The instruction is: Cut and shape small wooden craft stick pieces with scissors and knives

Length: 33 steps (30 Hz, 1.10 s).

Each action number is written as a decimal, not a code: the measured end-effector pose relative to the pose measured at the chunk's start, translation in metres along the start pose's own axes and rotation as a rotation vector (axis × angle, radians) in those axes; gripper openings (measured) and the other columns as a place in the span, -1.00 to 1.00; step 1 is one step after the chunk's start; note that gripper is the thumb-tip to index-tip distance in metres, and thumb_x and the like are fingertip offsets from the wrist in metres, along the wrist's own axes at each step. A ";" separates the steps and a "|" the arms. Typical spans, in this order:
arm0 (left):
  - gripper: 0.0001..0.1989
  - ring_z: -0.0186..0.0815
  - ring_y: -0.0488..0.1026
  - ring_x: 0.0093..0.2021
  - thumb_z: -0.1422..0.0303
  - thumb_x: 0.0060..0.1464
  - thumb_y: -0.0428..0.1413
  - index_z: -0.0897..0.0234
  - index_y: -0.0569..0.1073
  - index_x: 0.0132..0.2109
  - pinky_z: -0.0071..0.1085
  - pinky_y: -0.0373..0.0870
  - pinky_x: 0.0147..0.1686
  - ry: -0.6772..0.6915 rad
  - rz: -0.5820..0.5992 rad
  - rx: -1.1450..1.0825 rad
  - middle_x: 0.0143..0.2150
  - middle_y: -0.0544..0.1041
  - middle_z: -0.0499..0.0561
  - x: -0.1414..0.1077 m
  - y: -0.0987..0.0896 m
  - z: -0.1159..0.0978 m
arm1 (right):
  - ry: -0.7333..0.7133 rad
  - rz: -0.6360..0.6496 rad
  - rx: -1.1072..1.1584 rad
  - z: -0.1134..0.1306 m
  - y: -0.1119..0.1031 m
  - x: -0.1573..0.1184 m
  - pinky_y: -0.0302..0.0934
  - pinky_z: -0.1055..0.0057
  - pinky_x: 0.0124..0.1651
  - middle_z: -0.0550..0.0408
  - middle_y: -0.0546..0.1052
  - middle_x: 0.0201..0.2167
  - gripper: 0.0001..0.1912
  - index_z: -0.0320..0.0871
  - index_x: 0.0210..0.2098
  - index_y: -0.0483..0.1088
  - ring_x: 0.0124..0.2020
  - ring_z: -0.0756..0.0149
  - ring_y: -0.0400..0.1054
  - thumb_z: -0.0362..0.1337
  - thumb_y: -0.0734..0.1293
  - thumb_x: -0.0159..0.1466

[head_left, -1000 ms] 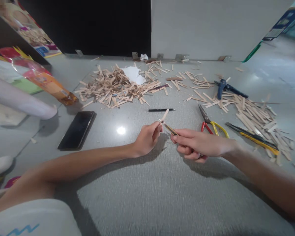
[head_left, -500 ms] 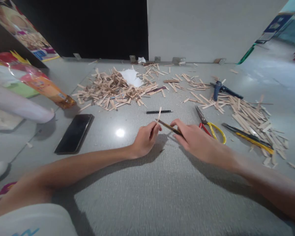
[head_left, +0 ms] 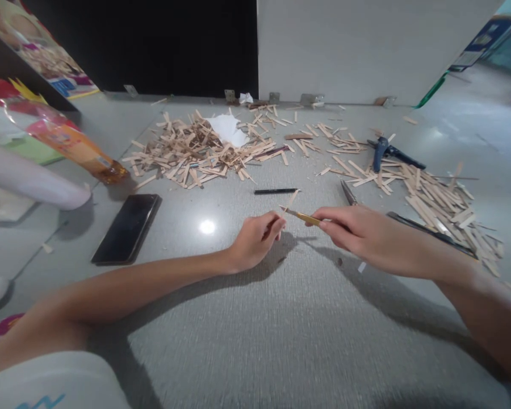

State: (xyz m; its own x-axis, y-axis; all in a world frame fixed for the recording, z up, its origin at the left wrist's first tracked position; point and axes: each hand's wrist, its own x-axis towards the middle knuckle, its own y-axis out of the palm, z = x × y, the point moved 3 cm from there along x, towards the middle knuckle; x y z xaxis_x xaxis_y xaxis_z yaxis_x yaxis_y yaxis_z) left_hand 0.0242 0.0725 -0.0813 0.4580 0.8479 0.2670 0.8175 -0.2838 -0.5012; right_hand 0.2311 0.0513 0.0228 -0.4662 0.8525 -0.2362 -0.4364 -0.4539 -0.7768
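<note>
Near the centre of the frame, the left hand point(head_left: 255, 244) pinches a thin wooden strip point(head_left: 293, 199) between thumb and fingers, its free end slanting up and to the right. Just right of it, the right hand point(head_left: 360, 230) grips a slim knife with a yellowish handle point(head_left: 309, 218), its thumb and fingers closed around the handle. The blade points left and crosses the strip close to the left fingertips; whether it touches the wood I cannot tell. Above the hands lies a black pen point(head_left: 275, 191). A heap of wooden pieces point(head_left: 183, 150) fills the upper middle left, with white paper point(head_left: 229, 130) on it. At right lie more wooden strips point(head_left: 434, 199), a dark blue tool point(head_left: 380, 154) and a cutter point(head_left: 430, 232), partly hidden by the right arm. A phone point(head_left: 128, 227) rests at middle left, below an orange-labelled bottle point(head_left: 83, 147).
</note>
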 end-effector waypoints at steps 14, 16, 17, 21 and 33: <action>-0.63 -0.41 0.13 -0.62 0.26 0.56 -0.21 0.13 0.13 -0.33 -0.46 0.10 -0.56 0.149 -0.004 0.177 -0.57 0.20 -0.21 -0.007 0.005 0.004 | 0.287 0.301 0.669 -0.001 0.069 0.011 0.14 0.55 -0.57 0.30 0.26 -0.44 -0.77 0.00 -0.18 0.14 -0.58 0.46 0.12 -0.08 0.16 0.61; -0.63 -0.41 0.10 -0.63 0.26 0.55 -0.20 0.13 0.13 -0.33 -0.45 0.05 -0.56 0.162 0.013 0.197 -0.57 0.17 -0.22 -0.007 0.006 0.004 | 0.352 0.376 0.666 -0.006 0.056 0.012 0.05 0.59 -0.62 0.33 0.22 -0.47 -0.77 0.00 -0.17 0.17 -0.60 0.48 0.07 -0.07 0.16 0.62; -0.64 -0.41 0.08 -0.63 0.25 0.54 -0.19 0.13 0.14 -0.33 -0.45 0.02 -0.56 0.170 0.024 0.207 -0.57 0.16 -0.22 -0.007 0.007 0.004 | 0.391 0.445 0.666 -0.008 0.047 0.012 -0.02 0.61 -0.64 0.34 0.18 -0.49 -0.77 -0.01 -0.16 0.19 -0.61 0.49 0.03 -0.08 0.16 0.62; -0.67 -0.40 0.05 -0.64 0.28 0.52 -0.18 0.14 0.19 -0.31 -0.44 -0.01 -0.56 0.185 0.054 0.251 -0.57 0.17 -0.22 -0.007 0.008 0.005 | 0.434 0.595 0.670 -0.012 0.032 0.012 -0.17 0.65 -0.66 0.36 0.14 -0.50 -0.77 -0.02 -0.17 0.19 -0.63 0.52 -0.05 -0.10 0.18 0.62; -0.64 -0.35 0.25 -0.61 0.29 0.53 -0.19 0.21 0.37 -0.24 -0.44 0.17 -0.51 0.152 0.124 0.389 -0.54 0.38 -0.11 -0.008 0.011 0.009 | 0.379 0.637 0.661 -0.020 0.037 0.016 -0.12 0.67 -0.68 0.37 0.13 -0.50 -0.76 -0.02 -0.17 0.18 -0.64 0.53 -0.08 -0.07 0.19 0.62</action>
State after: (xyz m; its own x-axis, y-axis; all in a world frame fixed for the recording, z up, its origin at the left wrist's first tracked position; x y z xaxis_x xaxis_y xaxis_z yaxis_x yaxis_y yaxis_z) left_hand 0.0260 0.0663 -0.0967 0.6143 0.7342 0.2890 0.5738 -0.1643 -0.8023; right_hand 0.2225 0.0533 -0.0215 -0.5364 0.3738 -0.7567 -0.5852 -0.8108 0.0144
